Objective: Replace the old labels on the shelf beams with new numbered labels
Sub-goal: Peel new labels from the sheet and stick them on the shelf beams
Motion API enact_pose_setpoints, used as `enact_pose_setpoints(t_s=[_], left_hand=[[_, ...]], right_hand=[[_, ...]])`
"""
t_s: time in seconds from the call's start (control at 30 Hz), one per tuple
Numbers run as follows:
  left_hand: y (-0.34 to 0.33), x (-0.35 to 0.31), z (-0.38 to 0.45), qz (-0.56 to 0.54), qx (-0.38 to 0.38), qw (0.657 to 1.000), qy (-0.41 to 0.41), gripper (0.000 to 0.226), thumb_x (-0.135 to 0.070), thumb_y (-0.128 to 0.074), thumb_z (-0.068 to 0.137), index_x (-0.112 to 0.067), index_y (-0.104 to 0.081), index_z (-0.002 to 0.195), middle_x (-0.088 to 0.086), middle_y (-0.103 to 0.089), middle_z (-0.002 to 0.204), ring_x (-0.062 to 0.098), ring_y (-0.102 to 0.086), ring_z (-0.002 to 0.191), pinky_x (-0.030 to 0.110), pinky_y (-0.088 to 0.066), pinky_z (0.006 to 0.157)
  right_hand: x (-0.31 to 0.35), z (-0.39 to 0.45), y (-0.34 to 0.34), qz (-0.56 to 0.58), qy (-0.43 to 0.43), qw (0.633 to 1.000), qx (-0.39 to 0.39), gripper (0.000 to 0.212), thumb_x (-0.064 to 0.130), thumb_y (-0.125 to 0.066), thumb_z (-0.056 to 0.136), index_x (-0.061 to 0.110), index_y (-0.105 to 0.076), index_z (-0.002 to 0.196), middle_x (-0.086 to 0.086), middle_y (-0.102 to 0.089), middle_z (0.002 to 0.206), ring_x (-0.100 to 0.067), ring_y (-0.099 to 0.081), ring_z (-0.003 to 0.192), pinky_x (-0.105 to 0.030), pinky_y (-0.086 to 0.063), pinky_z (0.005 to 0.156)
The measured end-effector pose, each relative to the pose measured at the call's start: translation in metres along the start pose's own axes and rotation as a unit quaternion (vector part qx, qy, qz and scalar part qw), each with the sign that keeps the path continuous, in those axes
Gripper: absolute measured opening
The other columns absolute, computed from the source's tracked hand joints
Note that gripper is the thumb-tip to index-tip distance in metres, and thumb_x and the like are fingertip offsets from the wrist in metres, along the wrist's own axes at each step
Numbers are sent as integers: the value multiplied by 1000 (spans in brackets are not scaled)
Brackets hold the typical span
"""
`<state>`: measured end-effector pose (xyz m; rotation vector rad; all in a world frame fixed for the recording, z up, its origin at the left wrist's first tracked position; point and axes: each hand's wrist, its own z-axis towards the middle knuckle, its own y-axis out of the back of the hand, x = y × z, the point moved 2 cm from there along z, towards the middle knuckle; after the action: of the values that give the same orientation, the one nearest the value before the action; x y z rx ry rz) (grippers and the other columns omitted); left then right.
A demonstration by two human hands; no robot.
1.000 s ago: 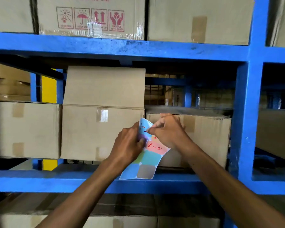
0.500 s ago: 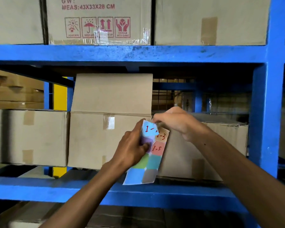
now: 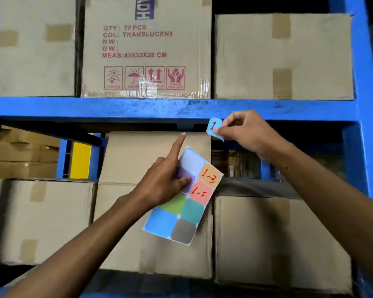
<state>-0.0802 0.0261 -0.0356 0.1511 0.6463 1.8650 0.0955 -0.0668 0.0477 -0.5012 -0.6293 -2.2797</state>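
Note:
My right hand [image 3: 243,134] pinches a small blue label [image 3: 213,126] with a red "1" on it, curled, just below the blue shelf beam [image 3: 138,108]. My left hand [image 3: 166,179] holds a sheet of coloured labels [image 3: 185,203] by its upper left part, thumb on a purple label, index finger pointing up toward the beam. The sheet's top left cell is bare. Orange and pink labels on the sheet read "1-3" and "1-5". No label shows on the beam's front face.
Cardboard boxes fill the shelf above the beam, one printed box [image 3: 146,50] at the centre. More boxes [image 3: 282,239] stand on the shelf below, behind my hands. A blue upright post [image 3: 362,125] stands at the right. A yellow panel [image 3: 80,160] shows behind at the left.
My right hand peeled the blue label off the sheet and lifted it up to just under the beam. The view tilted upward. My left index finger now points up.

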Motion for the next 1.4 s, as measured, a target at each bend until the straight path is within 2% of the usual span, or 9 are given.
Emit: enact_pose_setpoints(t_s=[0.17, 0.3, 0.6, 0.73, 0.97, 1.13, 1.23, 1.33, 1.4], left_hand=[[22, -8, 32, 41, -4, 999, -35, 99, -19, -67, 80, -41, 2, 147, 2, -49, 62, 23, -49, 65, 36, -39, 59], [23, -10, 45, 73, 5, 996, -52, 98, -20, -67, 79, -42, 2, 146, 1, -47, 64, 29, -51, 71, 41, -44, 66], [6, -19, 68, 129, 42, 987, -82, 105, -23, -67, 79, -34, 11, 147, -3, -40, 63, 27, -46, 70, 42, -44, 65], [-1, -22, 78, 166, 49, 982, -81, 107, -27, -66, 81, -34, 20, 145, 2, -45, 71, 29, -47, 77, 43, -44, 67], [-9, -22, 85, 199, 52, 975, -80, 110, -23, -66, 81, -30, 24, 144, 1, -38, 70, 22, -41, 67, 33, -32, 55], [-10, -22, 90, 208, 61, 974, -69, 110, -21, -66, 82, -30, 25, 144, 0, -36, 69, 18, -39, 61, 29, -27, 46], [-11, -23, 91, 209, 69, 974, -61, 110, -16, -65, 81, -29, 22, 145, 3, -41, 72, 19, -41, 62, 32, -34, 49], [-13, -24, 93, 213, 71, 973, -59, 110, -15, -65, 81, -29, 22, 146, 0, -34, 68, 14, -36, 56, 30, -29, 47], [-14, -25, 94, 212, 72, 973, -59, 110, -16, -66, 81, -29, 23, 145, 0, -36, 70, 13, -35, 56, 28, -26, 45]], right_hand=[[18, 31, 5, -23, 24, 999, -39, 21, 18, -76, 71, 19, -59, 59, 5, -60, 63, -8, -50, 63, -21, -41, 64], [20, 42, 6, -48, 34, 998, -37, 28, 23, -83, 66, 19, -56, 59, 1, -57, 57, -5, -49, 52, -17, -39, 52], [15, 63, 11, -11, 26, 989, -145, 26, 6, -78, 64, 19, -56, 60, -7, -69, 77, -19, -67, 77, -40, -58, 75], [14, 66, 8, 14, 3, 984, -177, 25, 4, -78, 64, 18, -57, 61, -13, -71, 83, -23, -70, 81, -49, -59, 74], [8, 63, 1, 36, -35, 979, -196, 30, 0, -76, 65, 17, -53, 64, -11, -68, 81, -29, -70, 80, -50, -59, 74], [7, 64, 0, 30, -39, 979, -196, 30, 1, -76, 68, 18, -52, 65, -16, -69, 93, -28, -68, 89, -48, -58, 79], [8, 64, 0, 10, -32, 980, -197, 30, 2, -77, 69, 19, -52, 65, -12, -67, 87, -26, -68, 89, -47, -58, 79], [9, 63, 1, -16, -23, 981, -190, 28, 4, -77, 70, 19, -54, 68, -1, -60, 76, -23, -67, 88, -45, -58, 78], [10, 63, 2, -29, -19, 982, -184, 25, 4, -77, 71, 17, -56, 73, -3, -61, 81, -22, -66, 89, -44, -59, 77]])
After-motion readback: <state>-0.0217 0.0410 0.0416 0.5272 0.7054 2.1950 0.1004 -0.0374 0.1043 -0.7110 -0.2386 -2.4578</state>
